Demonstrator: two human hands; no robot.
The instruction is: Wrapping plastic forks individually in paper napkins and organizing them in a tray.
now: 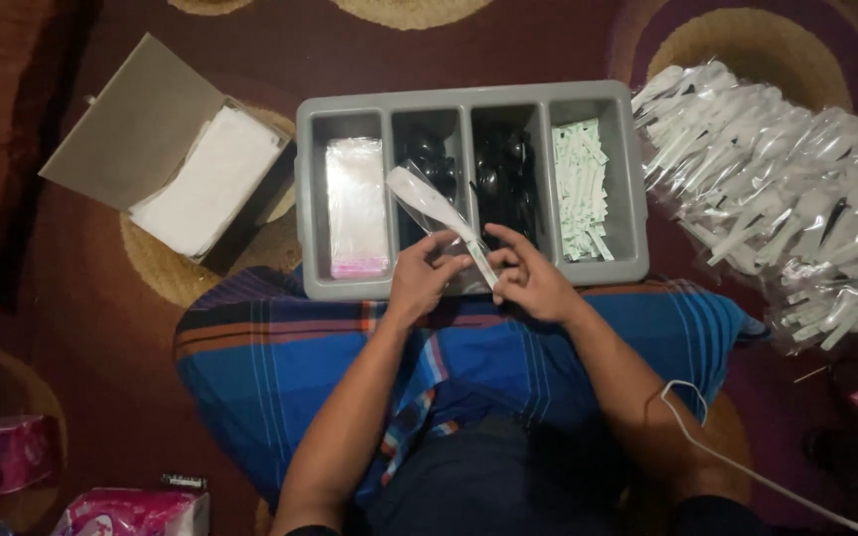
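Observation:
My left hand and my right hand both grip a clear plastic sleeve with a white folded napkin and cutlery inside, held tilted over the front of a grey four-compartment tray. The tray's compartments hold, from left to right, clear plastic sleeves, black plastic cutlery, more black cutlery and pale green paper sticks. The tray rests against my knees on a blue striped cloth.
An open cardboard box of white napkins lies left of the tray. A big heap of finished packed sleeves sits at the right. Pink tissue packs lie at bottom left. A white cable crosses my right leg on a patterned carpet.

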